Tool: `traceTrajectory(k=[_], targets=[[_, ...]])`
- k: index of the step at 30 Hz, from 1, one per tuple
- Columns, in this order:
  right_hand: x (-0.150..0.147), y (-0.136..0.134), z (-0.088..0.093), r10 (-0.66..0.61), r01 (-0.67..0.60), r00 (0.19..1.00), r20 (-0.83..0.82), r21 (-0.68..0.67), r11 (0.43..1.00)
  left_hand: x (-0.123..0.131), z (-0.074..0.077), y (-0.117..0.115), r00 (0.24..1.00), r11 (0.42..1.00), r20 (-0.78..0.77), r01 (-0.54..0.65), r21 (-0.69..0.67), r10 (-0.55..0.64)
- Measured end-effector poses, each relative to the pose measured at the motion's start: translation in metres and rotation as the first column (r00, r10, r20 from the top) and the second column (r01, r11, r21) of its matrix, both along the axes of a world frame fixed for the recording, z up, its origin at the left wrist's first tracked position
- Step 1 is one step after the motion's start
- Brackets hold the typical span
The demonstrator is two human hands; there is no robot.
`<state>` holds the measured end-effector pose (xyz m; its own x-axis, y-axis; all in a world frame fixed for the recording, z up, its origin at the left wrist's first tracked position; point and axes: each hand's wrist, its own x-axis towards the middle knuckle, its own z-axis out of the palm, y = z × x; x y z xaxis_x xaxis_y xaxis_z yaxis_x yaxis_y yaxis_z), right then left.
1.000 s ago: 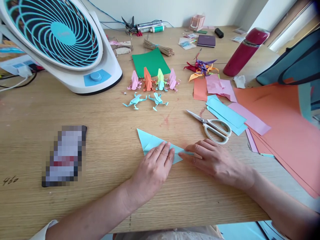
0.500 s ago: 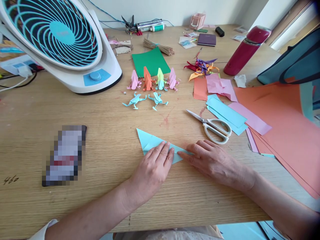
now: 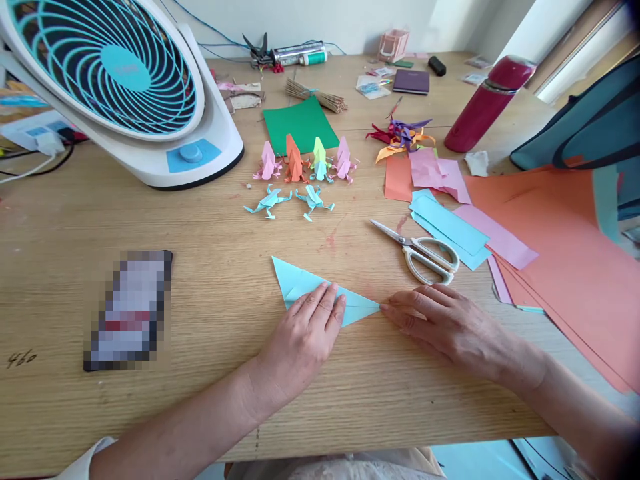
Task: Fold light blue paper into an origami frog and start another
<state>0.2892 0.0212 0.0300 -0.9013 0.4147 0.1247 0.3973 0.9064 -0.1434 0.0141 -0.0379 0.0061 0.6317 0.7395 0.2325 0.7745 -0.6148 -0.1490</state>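
A light blue sheet of origami paper (image 3: 357, 308), folded into a pointed kite-like shape, lies on the wooden table in front of me. My left hand (image 3: 305, 333) rests flat across its middle with fingers stretched out, pressing it down and covering part of it. At the paper's right tip is my right hand (image 3: 440, 320), its fingertips at or just touching the point; the fingers are extended and lie low over the table. Scissors (image 3: 420, 250) with white handles lie just beyond my right hand.
Several folded paper frogs (image 3: 294, 160) stand beyond the paper, before a green sheet (image 3: 300, 123). A fan (image 3: 150, 100) is at the back left, a phone-like blurred object (image 3: 127, 310) at left. On the right are blue strips (image 3: 450, 227), orange sheets (image 3: 560, 267) and a red flask (image 3: 487, 107).
My right hand has slid right along the paper to its tip, uncovering the right end. My left hand stays in place on the paper.
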Motion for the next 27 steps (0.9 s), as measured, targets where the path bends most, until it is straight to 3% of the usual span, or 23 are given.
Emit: traceTrajectory(k=[6,11,16,21,27], targets=[[-0.015,-0.001,0.006,-0.041,0.042,0.997,-0.058,0.017,0.999,0.000,0.001,-0.001,1.000,0.999,0.010,0.001,-0.032,-0.001],[-0.051,0.003,0.005,-0.061,0.024,0.981,-0.182,-0.198,0.980,0.000,0.000,-0.001,1.000,1.000,0.029,0.013,-0.013,-0.013],[-0.075,0.011,-0.015,-0.103,-0.026,0.937,-0.333,-0.361,0.932,0.001,0.002,-0.001,1.000,0.999,0.022,-0.021,-0.025,0.022],[-0.079,0.014,-0.025,-0.161,-0.014,0.916,-0.366,-0.432,0.902,0.004,0.005,0.000,0.996,0.998,0.059,-0.060,-0.005,0.061],[-0.072,0.021,-0.017,-0.122,-0.059,0.940,-0.319,-0.503,0.862,0.004,0.005,-0.001,0.995,0.998,0.089,-0.054,0.027,0.051]])
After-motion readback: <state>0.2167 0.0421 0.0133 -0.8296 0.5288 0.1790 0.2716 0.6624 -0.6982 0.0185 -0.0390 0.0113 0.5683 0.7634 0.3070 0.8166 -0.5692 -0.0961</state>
